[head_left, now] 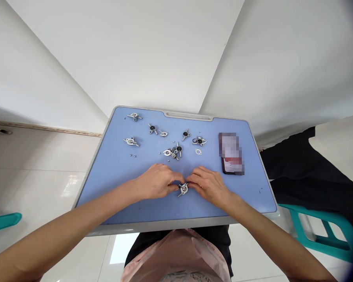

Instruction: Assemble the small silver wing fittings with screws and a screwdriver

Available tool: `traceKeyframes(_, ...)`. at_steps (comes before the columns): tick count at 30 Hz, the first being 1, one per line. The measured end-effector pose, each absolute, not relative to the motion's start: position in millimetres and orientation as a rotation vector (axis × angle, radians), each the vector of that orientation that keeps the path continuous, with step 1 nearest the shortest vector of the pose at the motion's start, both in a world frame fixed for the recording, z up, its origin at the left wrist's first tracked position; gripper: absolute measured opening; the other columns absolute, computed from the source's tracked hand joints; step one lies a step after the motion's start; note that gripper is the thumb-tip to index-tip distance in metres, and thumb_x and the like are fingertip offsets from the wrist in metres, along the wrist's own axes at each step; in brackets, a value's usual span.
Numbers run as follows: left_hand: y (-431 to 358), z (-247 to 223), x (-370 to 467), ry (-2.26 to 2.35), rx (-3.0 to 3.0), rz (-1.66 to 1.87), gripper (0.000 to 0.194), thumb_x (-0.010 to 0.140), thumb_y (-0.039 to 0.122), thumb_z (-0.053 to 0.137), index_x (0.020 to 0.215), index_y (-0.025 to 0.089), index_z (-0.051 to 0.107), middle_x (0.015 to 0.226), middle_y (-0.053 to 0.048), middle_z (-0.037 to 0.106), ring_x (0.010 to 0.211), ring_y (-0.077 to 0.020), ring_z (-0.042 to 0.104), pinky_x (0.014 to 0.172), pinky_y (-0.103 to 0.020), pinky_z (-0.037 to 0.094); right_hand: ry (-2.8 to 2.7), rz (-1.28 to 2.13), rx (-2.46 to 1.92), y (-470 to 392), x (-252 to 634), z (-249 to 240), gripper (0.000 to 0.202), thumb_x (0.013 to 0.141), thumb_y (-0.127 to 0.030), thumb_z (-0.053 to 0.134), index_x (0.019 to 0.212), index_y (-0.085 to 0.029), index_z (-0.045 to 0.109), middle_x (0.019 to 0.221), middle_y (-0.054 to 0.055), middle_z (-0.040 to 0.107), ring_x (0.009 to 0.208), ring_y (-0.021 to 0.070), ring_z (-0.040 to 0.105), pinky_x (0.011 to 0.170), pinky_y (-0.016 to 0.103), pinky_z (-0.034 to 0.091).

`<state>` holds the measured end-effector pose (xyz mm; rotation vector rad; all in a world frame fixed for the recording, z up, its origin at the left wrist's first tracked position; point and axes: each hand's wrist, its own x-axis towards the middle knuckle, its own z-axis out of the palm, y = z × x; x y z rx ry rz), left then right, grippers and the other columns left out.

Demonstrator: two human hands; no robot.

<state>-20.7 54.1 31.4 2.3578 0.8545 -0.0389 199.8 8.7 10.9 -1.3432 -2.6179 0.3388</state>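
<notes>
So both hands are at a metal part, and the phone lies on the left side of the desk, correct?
Not quite: the head view shows the phone on the right side of the desk. The left hand and right hand are at a metal part, as you say.

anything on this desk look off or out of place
The oddest thing is the phone: mosaic blocks hide most of it. Two tiny metal bits lie loose on the left of the desk, apart from the larger parts. I see no spill, and the metal part being handled shows no clear damage.
</notes>
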Motion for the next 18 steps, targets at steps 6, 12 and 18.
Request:
traceKeyframes(6,24.7,21.9,-14.4,1.077,2.327,-0.034,0.017,0.089,0.032,0.057,0.082,0.026,0.072,0.068,0.0,0.071,0.063,-0.0184,0.063,0.053,-0.027,0.023,-2.208,0.291,-1.747,-36.3,195.4,13.9,0.013,0.092,-0.034,0.063,0.095,-0.022,0.067,0.087,0.001,0.069,0.078,0.0159,0.061,0.061,0.028,0.037)
traceKeyframes(12,-8.2,27.5,-14.4,1.14,2.28,-0.131,0.022,0.09,0.033,0.052,0.082,0.026,0.072,0.072,0.0,0.073,0.064,-0.0184,0.064,0.054,-0.026,0.026,-2.064,0.315,-1.865,-79.4,173.6,6.9,0.026,0.084,-0.045,0.071,0.08,-0.021,0.062,0.075,0.0,0.065,0.076,0.0178,0.06,0.057,0.027,0.033)
traceKeyframes(18,5.6,30.7,-20.6,1.232,2.293,0.016,0.028,0.089,0.038,0.056,0.112,0.029,0.069,0.064,0.002,0.068,0.059,-0.0162,0.062,0.054,-0.024,0.031,-2.055,0.197,-1.822,-69.8,167.6,-2.1,0.01,0.088,-0.026,0.068,0.08,-0.021,0.064,0.076,-0.001,0.066,0.077,0.0168,0.057,0.057,0.028,0.029)
